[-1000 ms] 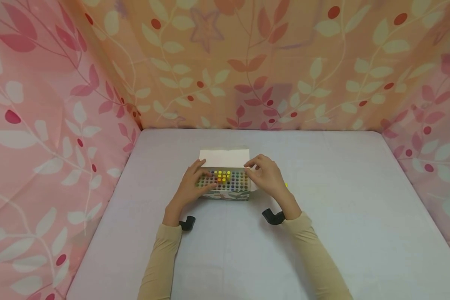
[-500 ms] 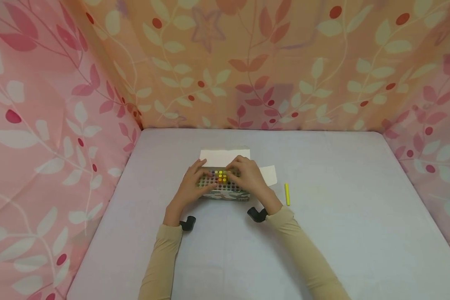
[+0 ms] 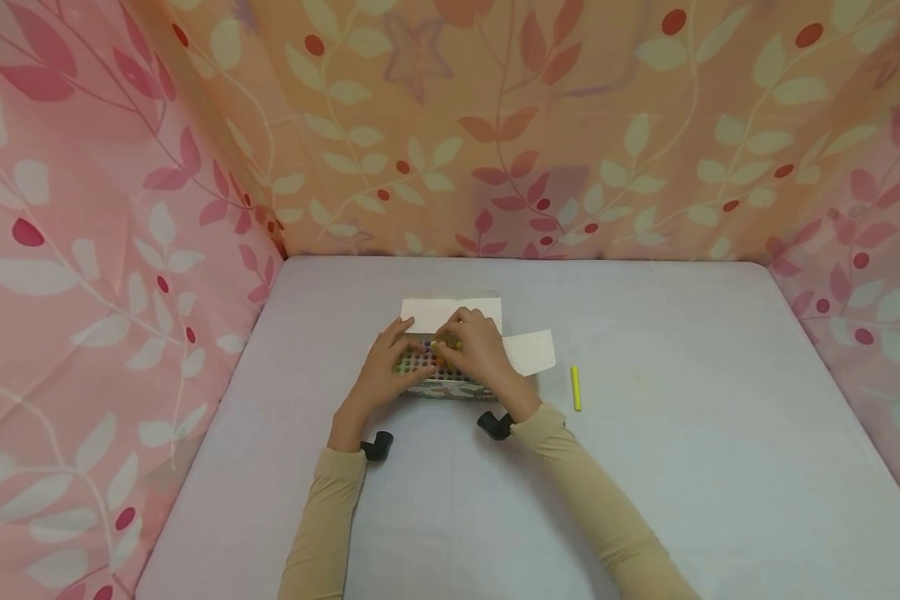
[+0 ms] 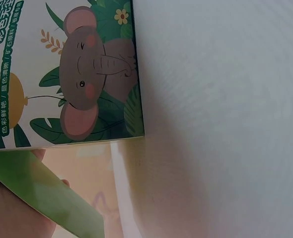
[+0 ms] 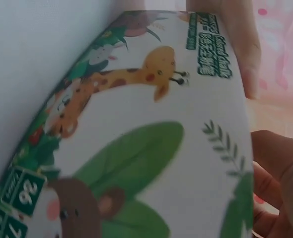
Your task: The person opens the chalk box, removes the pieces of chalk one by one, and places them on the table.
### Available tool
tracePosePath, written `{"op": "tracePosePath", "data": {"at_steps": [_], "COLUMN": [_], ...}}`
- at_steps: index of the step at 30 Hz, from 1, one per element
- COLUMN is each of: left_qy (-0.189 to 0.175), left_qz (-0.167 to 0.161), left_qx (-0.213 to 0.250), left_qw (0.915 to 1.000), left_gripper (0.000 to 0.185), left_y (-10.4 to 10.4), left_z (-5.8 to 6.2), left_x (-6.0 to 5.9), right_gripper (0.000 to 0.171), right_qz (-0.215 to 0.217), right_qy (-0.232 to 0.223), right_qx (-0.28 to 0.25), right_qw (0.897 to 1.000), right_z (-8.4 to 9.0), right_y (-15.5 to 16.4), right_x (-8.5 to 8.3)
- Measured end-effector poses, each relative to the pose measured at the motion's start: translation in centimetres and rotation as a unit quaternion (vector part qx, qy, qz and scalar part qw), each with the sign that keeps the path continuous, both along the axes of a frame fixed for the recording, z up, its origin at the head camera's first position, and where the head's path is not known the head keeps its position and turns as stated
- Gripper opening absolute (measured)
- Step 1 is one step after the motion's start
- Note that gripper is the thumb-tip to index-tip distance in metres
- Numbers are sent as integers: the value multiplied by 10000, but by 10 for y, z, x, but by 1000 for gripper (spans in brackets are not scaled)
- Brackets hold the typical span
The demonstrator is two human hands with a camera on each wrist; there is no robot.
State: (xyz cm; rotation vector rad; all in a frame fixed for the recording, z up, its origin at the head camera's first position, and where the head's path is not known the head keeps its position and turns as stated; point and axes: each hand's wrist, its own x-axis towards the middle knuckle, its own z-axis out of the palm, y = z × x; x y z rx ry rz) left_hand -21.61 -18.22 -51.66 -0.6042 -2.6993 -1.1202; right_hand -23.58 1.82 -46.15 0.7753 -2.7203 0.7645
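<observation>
A printed box of colored chalk (image 3: 450, 390) stands open on the white table, its rows of coloured chalk ends showing from above. My left hand (image 3: 381, 367) rests over the box's left end, with spread fingers reaching across the chalk tops. Above the middle of the box is my right hand (image 3: 482, 348), its thumb and forefinger pinching a pale yellow chalk stick (image 3: 434, 343) in the back row. In the right wrist view, part of the right hand (image 5: 280, 183) shows behind the box's upper edge. The right hand covers the right part of the rows.
A yellow chalk stick (image 3: 576, 388) lies alone on the table (image 3: 682, 458) right of the box. Behind the box stands its raised white lid (image 3: 450, 313), and a white side flap (image 3: 531, 352) sticks out to the right. Patterned curtains (image 3: 510, 125) enclose the table's back and sides.
My right hand has moved left from the box's right edge, over the raised yellow chalk, to the pale stick. The loose yellow stick and the right flap came into view. My left hand stays put.
</observation>
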Motion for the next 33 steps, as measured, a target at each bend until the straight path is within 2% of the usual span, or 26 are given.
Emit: {"op": "tracePosePath", "data": {"at_steps": [7,18,22,26,33], "left_qy": [96,-72,-77,2,-2], "left_qz": [-66,80,125,129,153], "left_qx": [28,1,-42,-100,-160], "left_qw": [9999,9999,9999,9999,9998], "left_gripper": [36,34,34,34,35], "left_y": [0,2,2,2,1], "left_z": [-4,-5,-6,-5,-2], "left_x": [0,0,0,0,1], "right_gripper": [19,15,15,14,18], "right_qz": [-407,-457,-443,-434,-494], "right_qy": [-7,282,471,606,646], "right_qx": [441,367,200,-211,-809], "right_qw": [9982,9979,9977,9970,9934], "right_z": [-8,-9,-8,-5,7], "right_y": [-7,-9,-9,-8,-3], "right_x": [1,3,3,3,6]}}
